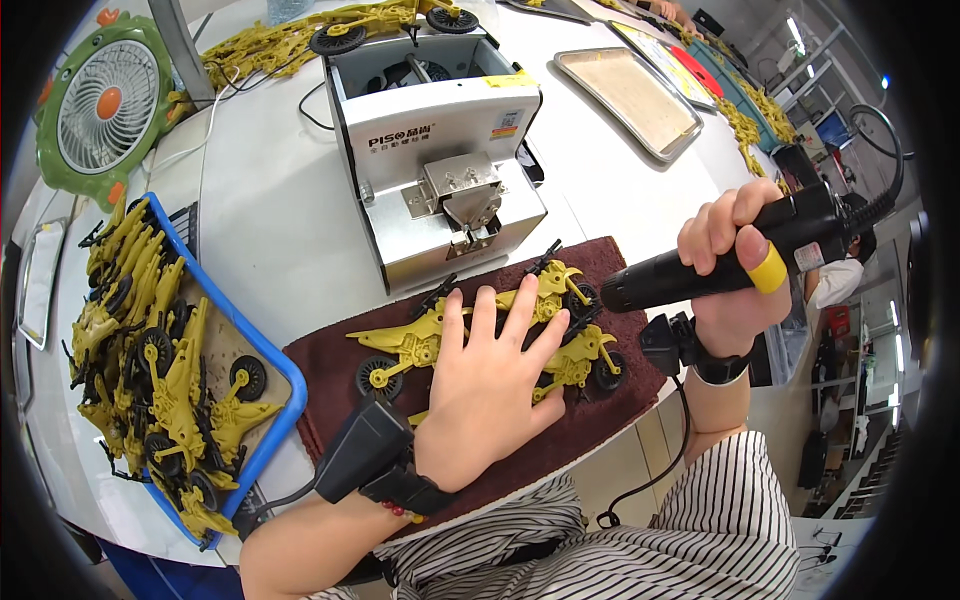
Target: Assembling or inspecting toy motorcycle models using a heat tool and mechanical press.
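My left hand (488, 392) lies with fingers spread over yellow toy motorcycle bodies (408, 342) with black wheels and handlebars. They rest side by side on a dark brown towel (330, 405); my palm hides part of them, so I cannot tell how many there are. My right hand (735, 250) is wrapped round a black electric screwdriver (655, 282), a yellow band on the thumb. The screwdriver's nose points left, near a black wheel (581, 298) at the right end of the toys. Its tip does not show clearly.
A silver screw-feeding machine (445, 135) stands just beyond the towel. To the left is a blue-rimmed tray (285, 365) heaped with similar toys, with a green fan (105, 105) behind it. A metal tray (630, 100) lies at the far right. The screwdriver's cord (885, 205) rises at right.
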The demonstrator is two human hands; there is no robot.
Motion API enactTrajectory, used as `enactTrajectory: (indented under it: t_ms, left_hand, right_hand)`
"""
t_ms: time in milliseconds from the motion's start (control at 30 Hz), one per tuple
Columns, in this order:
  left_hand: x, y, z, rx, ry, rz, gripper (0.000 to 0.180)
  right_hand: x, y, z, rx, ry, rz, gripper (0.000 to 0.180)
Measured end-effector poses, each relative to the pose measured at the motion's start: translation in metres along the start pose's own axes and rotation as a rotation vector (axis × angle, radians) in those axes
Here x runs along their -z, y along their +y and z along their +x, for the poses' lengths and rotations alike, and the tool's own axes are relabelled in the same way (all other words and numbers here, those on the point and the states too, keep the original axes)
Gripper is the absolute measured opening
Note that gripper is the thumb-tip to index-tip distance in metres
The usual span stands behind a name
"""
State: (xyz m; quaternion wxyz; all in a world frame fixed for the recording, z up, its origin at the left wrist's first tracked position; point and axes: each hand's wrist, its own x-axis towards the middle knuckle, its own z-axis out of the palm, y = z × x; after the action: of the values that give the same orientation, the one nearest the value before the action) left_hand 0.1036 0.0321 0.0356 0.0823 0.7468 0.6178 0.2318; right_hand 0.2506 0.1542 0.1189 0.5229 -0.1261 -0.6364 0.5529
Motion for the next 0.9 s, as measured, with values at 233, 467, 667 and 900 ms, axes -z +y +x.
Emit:
enactTrajectory:
  t_ms: [233, 467, 667, 900]
  left_hand:
    - [0.001, 0.005, 0.002, -0.009, 0.006, 0.011, 0.057]
    - [0.000, 0.005, 0.000, 0.031, -0.003, 0.037, 0.055]
    - [0.004, 0.038, 0.014, 0.067, -0.009, 0.108, 0.052]
    - [-0.031, 0.057, 0.025, 0.031, 0.129, -0.197, 0.071]
  right_hand:
    - [0.001, 0.002, 0.001, -0.013, 0.027, 0.033, 0.017]
    - [0.000, -0.009, 0.013, 0.021, -0.093, 0.038, 0.015]
    - [-0.009, -0.087, 0.045, 0.186, -0.138, 0.334, 0.011]
    - [-0.086, -0.024, 0.063, 0.038, 0.027, 0.359, 0.013]
